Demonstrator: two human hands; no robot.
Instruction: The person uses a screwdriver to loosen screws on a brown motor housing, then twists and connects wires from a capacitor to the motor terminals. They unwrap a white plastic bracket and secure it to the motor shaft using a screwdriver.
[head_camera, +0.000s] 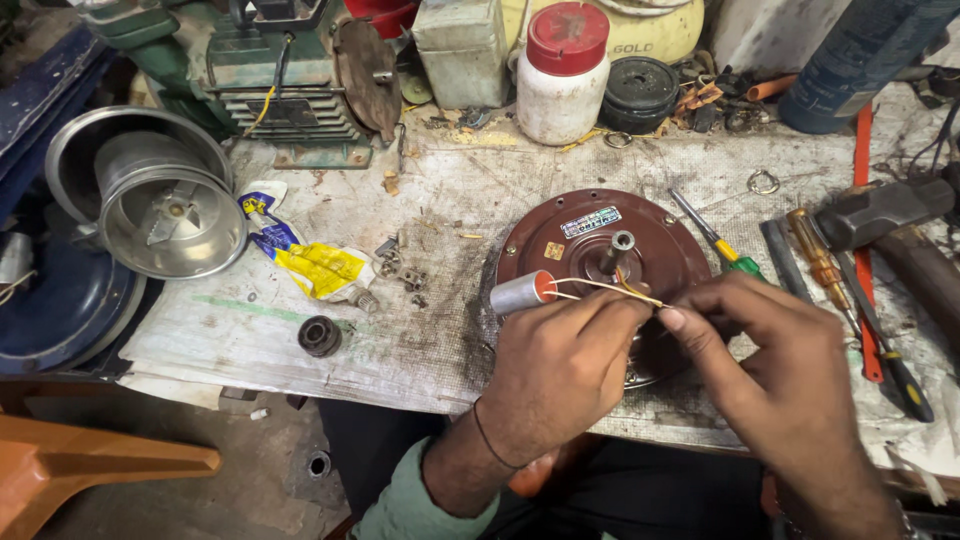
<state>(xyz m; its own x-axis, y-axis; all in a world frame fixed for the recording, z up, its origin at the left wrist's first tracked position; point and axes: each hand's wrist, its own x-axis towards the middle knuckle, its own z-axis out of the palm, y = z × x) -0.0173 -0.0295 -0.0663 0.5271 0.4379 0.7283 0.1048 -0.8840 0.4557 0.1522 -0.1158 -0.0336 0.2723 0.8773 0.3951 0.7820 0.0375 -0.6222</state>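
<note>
Two hands meet over the near right part of the table, and both pinch the same thin wires. Your left hand has thumb and forefinger closed together on the leads near their free ends; your right hand closes its fingertips on them from the other side, so the two grips nearly touch. The wires run left to a small grey capacitor with a red end, which hangs off the leads just above the left edge of the round brown motor cover.

To work these ends well, keep both pinches close to the joint and let the capacitor rest on the cover, so its weight does not pull at the leads. Hold your wrists low and steady against the table edge. Mind the short metal shaft standing up just beyond the wires; keep the bare ends off it.

Beyond the cover on the right lies a green-handled screwdriver, then an orange-handled one and a hammer. Left of the cover sit loose screws, a crumpled yellow tube, and a black bearing. A red-capped white jar stands at the far side.
</note>
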